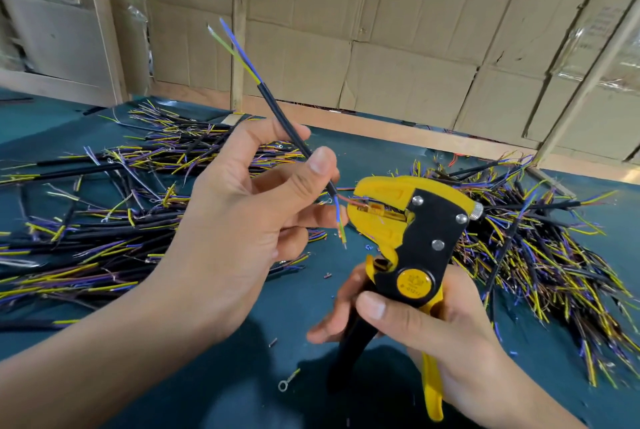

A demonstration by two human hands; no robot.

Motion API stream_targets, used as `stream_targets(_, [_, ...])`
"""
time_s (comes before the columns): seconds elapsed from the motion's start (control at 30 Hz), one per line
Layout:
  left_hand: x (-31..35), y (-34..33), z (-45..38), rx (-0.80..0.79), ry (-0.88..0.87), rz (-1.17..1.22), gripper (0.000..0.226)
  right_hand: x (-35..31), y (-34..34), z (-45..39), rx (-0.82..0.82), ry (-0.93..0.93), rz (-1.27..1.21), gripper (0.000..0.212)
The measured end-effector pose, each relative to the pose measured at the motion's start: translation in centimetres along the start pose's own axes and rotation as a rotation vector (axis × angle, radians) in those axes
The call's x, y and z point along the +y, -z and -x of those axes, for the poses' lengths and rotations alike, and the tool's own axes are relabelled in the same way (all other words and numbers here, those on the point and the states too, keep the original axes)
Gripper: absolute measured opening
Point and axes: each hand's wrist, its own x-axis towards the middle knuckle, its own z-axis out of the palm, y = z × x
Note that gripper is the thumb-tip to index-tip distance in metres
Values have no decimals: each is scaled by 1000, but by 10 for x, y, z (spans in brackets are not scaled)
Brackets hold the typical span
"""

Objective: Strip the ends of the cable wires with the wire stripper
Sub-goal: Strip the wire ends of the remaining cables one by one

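Surface: dark teal mat (311, 307) over the bench. Behind it, flattened cardboard sheets (398, 30) on wooden battens (239, 26) fill 10 to 2 o'clock; a wood strip runs along the mat's far edge.

Clutter, left to right: a loose heap of cut cables (114, 200) at 9 o'clock, black jackets with yellow and blue cores fanned out. Small insulation offcuts dot the mat near centre, and a ring terminal (283, 385) lies at 6 o'clock. A second, denser heap (540, 248) sits at 3 o'clock, partly hidden behind the stripper head.

Left hand (242, 217) comes in from 8 o'clock, palm turned right, thumb and forefinger pinching one black cable (287, 123). The cable runs diagonally up toward 11 o'clock, where its blue and yellow-green cores splay out. Its lower end hangs just beside the tool; a reddish core enters the stripper's mouth, while the blue and yellow-green cores hang below.

Right hand (426, 335) at 5 o'clock is wrapped round the handles of the yellow-black wire stripper (412, 231), thumb across the front, head pointing left.
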Motion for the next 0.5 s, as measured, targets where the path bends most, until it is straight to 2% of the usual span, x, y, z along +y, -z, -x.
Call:
stream_targets(0.1, [2,-2,1,4,-46,-49,31,1,1,1,23,12,70,15])
stream_targets(0.23, [5,-4,3,30,-91,-88,35,0,2,1,30,-6,45,21])
stream_targets(0.37, [6,-2,4,39,-139,-183,38,-2,3,-3,20,9,100,16])
stream_targets(0.5, [0,2,3,49,-158,-262,22,-1,-1,-1,170,-6,121,17])
